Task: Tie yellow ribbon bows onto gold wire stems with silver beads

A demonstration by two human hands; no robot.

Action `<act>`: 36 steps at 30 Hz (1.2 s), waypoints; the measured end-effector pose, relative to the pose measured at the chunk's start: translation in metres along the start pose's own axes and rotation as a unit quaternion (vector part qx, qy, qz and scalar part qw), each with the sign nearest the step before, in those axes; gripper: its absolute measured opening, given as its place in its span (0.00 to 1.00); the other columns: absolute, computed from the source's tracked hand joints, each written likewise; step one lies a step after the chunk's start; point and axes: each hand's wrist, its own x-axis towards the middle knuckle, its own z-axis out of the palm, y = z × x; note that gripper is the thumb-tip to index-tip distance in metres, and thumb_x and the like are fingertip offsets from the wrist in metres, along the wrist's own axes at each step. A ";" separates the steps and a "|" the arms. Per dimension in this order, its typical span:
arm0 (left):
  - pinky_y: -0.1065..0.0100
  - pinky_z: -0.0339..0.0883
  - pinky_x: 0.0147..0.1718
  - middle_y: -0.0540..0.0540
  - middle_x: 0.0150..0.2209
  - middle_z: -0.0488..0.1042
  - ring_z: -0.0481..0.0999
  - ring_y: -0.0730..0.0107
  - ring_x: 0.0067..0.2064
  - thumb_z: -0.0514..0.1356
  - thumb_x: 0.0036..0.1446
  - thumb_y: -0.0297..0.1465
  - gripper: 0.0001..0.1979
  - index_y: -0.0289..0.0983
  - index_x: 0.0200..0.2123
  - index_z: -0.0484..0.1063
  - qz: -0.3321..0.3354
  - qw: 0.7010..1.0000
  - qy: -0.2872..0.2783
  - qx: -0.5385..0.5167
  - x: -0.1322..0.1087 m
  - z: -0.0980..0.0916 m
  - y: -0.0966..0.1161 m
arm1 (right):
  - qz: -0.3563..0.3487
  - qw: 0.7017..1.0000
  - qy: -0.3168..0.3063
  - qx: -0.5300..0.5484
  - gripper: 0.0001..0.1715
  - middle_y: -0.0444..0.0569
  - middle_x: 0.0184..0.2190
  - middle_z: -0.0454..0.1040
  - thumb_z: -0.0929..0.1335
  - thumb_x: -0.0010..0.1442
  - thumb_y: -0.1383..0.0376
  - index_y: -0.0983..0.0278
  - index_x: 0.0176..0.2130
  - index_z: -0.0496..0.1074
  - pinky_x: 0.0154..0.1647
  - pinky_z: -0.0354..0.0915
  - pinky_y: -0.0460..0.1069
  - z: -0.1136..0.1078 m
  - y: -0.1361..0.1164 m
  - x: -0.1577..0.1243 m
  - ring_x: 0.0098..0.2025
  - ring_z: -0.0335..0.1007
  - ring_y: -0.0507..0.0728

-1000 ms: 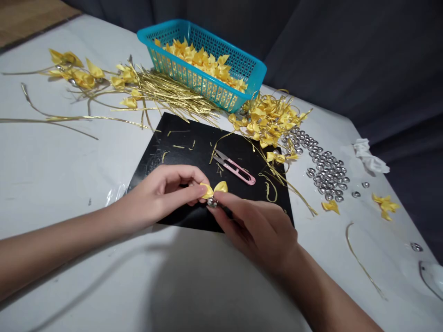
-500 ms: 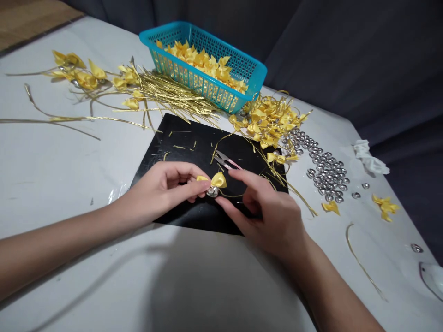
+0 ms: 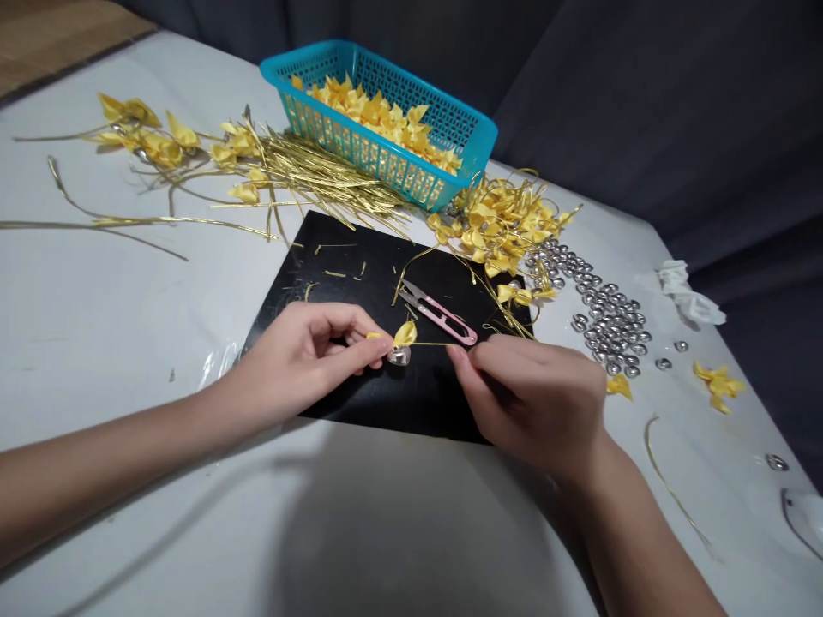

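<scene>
My left hand [image 3: 321, 347] pinches a yellow ribbon bow [image 3: 405, 333] between thumb and fingers, above the black mat [image 3: 386, 403]. A silver bell [image 3: 399, 355] hangs just under the bow, beside my fingertips. From the bow a gold cord [image 3: 432, 344] runs straight and taut to the right. Its other end is pinched by my right hand [image 3: 540, 394], whose fingers are curled. Pink thread snips [image 3: 443, 319] lie on the mat behind the cord, close to my right hand.
A teal basket [image 3: 476, 141] of yellow bows stands at the back. In front of it lie gold cords [image 3: 321, 176], with more bows [image 3: 154, 141] to the left. A pile of corded bows [image 3: 501, 218] and many silver bells [image 3: 610, 321] spread to the right.
My right hand has moved right, away from the bell, and closed on the cord. The cord went from slack to taut. The snips' pink handles now show. My left hand stays nearly in place.
</scene>
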 end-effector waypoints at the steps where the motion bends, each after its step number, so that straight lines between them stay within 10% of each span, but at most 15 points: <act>1: 0.85 0.61 0.23 0.54 0.21 0.74 0.69 0.82 0.24 0.62 0.52 0.31 0.08 0.35 0.23 0.75 0.003 1.000 0.002 0.004 0.000 0.000 0.000 | 0.006 1.000 0.003 -0.001 0.23 0.39 0.15 0.51 0.64 0.59 0.72 0.63 0.17 0.52 0.19 0.47 0.44 0.001 0.000 0.000 0.17 0.43 0.47; 7: 0.84 0.60 0.21 0.54 0.19 0.72 0.67 0.82 0.22 0.62 0.50 0.33 0.09 0.34 0.21 0.74 -0.002 1.000 0.016 0.014 0.003 0.001 0.002 | 0.141 0.973 -0.017 0.183 0.23 0.38 0.14 0.49 0.63 0.59 0.70 0.64 0.16 0.55 0.18 0.44 0.44 0.008 -0.009 0.005 0.17 0.42 0.45; 12: 0.83 0.59 0.19 0.53 0.20 0.74 0.68 0.80 0.22 0.62 0.49 0.34 0.09 0.35 0.23 0.76 -0.022 1.000 -0.018 0.005 0.000 0.004 0.000 | 0.388 0.815 -0.119 0.414 0.18 0.36 0.13 0.49 0.68 0.53 0.57 0.66 0.20 0.67 0.16 0.39 0.44 0.016 -0.024 0.011 0.17 0.40 0.45; 21: 0.85 0.65 0.26 0.54 0.25 0.79 0.74 0.81 0.27 0.61 0.54 0.31 0.08 0.37 0.26 0.78 0.003 0.999 -0.041 -0.029 0.000 0.001 -0.002 | 0.451 0.639 -0.203 0.589 0.16 0.34 0.12 0.48 0.66 0.57 0.55 0.65 0.28 0.71 0.16 0.36 0.44 0.017 -0.024 0.012 0.17 0.36 0.46; 24: 0.87 0.63 0.26 0.55 0.24 0.79 0.72 0.83 0.26 0.62 0.54 0.30 0.07 0.38 0.26 0.78 0.016 0.999 -0.044 -0.025 0.001 -0.001 -0.004 | 0.428 0.667 -0.203 0.575 0.15 0.35 0.14 0.49 0.64 0.60 0.56 0.65 0.30 0.69 0.17 0.37 0.44 0.019 -0.025 0.009 0.17 0.38 0.46; 29: 0.85 0.63 0.25 0.55 0.23 0.77 0.70 0.83 0.25 0.63 0.53 0.30 0.06 0.38 0.25 0.78 0.009 0.999 -0.033 -0.013 0.003 -0.003 -0.005 | 0.296 0.854 -0.126 0.408 0.11 0.35 0.16 0.50 0.63 0.61 0.62 0.66 0.30 0.69 0.19 0.44 0.44 0.020 -0.023 0.004 0.18 0.43 0.45; 36: 0.83 0.61 0.23 0.55 0.21 0.75 0.69 0.81 0.24 0.64 0.51 0.31 0.05 0.39 0.25 0.79 -0.020 0.999 -0.027 -0.024 0.003 -0.004 -0.002 | 0.383 0.759 -0.192 0.491 0.16 0.32 0.15 0.52 0.70 0.53 0.61 0.65 0.40 0.68 0.16 0.42 0.42 0.016 -0.018 0.010 0.17 0.43 0.45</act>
